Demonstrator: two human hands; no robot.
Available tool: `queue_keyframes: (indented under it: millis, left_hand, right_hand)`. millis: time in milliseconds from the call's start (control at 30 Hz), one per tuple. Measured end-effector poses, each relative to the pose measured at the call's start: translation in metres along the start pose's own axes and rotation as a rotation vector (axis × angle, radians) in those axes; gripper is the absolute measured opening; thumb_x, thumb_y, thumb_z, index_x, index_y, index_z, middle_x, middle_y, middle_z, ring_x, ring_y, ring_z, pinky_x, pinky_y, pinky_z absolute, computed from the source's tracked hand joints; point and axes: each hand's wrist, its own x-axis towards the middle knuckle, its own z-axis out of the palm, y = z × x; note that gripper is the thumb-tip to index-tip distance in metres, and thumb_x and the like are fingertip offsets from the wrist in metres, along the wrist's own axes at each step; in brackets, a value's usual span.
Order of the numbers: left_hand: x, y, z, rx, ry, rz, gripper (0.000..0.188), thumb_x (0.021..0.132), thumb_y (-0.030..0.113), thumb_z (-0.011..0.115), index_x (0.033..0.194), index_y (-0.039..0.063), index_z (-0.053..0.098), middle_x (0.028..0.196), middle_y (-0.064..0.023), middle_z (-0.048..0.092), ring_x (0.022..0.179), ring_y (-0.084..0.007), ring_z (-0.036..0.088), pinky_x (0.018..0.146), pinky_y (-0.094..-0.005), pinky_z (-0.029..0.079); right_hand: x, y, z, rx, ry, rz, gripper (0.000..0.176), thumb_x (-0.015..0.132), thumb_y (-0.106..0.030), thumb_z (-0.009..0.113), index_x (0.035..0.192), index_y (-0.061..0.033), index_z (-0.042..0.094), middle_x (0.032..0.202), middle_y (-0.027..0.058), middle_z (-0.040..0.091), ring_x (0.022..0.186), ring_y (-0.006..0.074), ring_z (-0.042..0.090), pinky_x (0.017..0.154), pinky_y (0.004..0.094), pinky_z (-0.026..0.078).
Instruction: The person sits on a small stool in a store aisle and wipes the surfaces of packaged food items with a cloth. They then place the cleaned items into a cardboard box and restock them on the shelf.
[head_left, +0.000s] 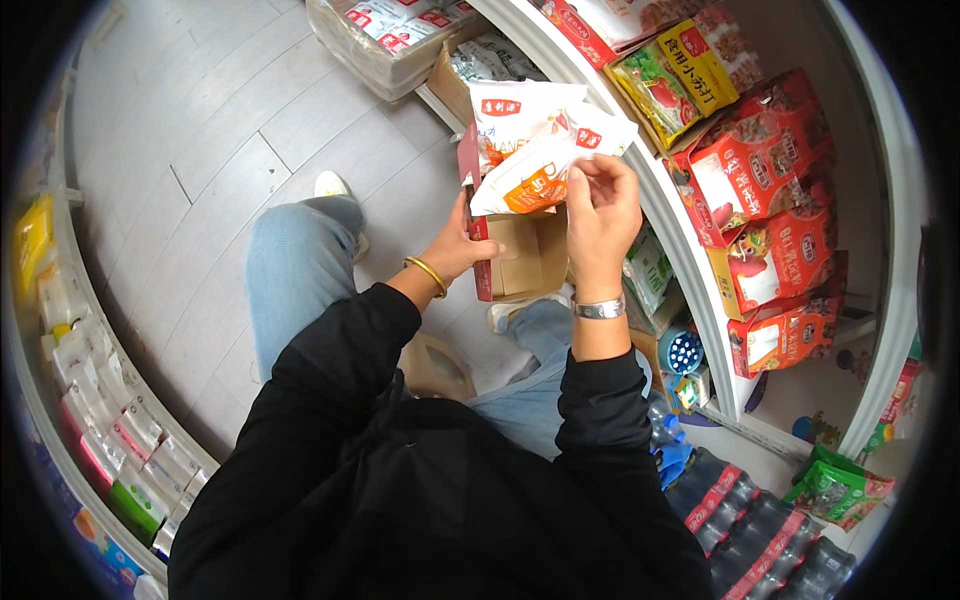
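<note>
My left hand (454, 251) grips the side wall of an open red cardboard display box (529, 259), thumb over its rim. The near part of the box shows bare brown cardboard inside. With my right hand (604, 225) I pinch the edge of a white and orange plastic packet (536, 180), which lies tilted over the box's far part. Behind it, another white packet (495, 120) leans upright at the far end. Both packets bear writing. Whether more packets sit beneath them is hidden.
At the right, a white shelf (675, 225) carries red pouches (784, 255) and a yellow packet (694, 71). Cartons of packets (397, 45) stand ahead. Shrink-wrapped dark bottles (757, 532) lie at lower right. Wrapped goods (112, 420) line the left shelf. Below me is a beige stool (439, 367).
</note>
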Motion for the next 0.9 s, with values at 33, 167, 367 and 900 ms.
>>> queue_keyframes:
  millis: [33,167,367,900]
  left_hand:
    - [0.001,-0.001,-0.002,0.007,-0.014,-0.005,0.115,0.069,0.003,0.076,0.152,0.001,-0.004,0.138,-0.0158,0.045,0.121,-0.0223,0.052,0.101,-0.0358,0.044]
    - [0.003,0.002,-0.005,0.040,-0.011,-0.052,0.113,0.069,0.003,0.073,0.153,0.002,-0.003,0.138,-0.0152,0.045,0.120,-0.0221,0.053,0.099,-0.0359,0.046]
    - [0.000,0.008,-0.006,0.054,-0.021,-0.160,0.102,0.070,0.014,0.074,0.153,0.019,0.014,0.128,-0.0094,0.045,0.121,-0.0239,0.049,0.095,-0.0446,0.048]
    - [0.003,0.000,-0.013,-0.006,-0.012,-0.211,0.113,0.074,0.009,0.077,0.156,0.019,0.001,0.126,-0.0123,0.046,0.114,-0.0220,0.054,0.091,-0.0396,0.050]
  right_hand:
    - [0.000,0.009,-0.005,0.060,0.035,0.008,0.032,0.081,-0.007,0.073,0.109,0.0001,0.059,0.104,0.0119,0.060,0.093,0.0195,0.062,0.076,0.0312,0.054]
    - [0.011,0.036,-0.019,0.166,0.122,0.350,0.054,0.081,-0.016,0.077,0.124,0.0039,0.050,0.131,0.0165,0.051,0.108,0.0193,0.055,0.094,0.0381,0.046]
    - [0.025,0.055,-0.019,0.717,-0.162,0.543,0.026,0.092,-0.008,0.063,0.115,0.0019,0.057,0.109,0.0106,0.066,0.094,0.0160,0.061,0.087,0.0317,0.049]
    - [-0.079,0.037,-0.080,0.506,0.168,0.474,0.012,0.098,-0.010,0.055,0.102,0.0002,0.060,0.100,0.0067,0.066,0.088,0.0120,0.061,0.080,0.0270,0.051]
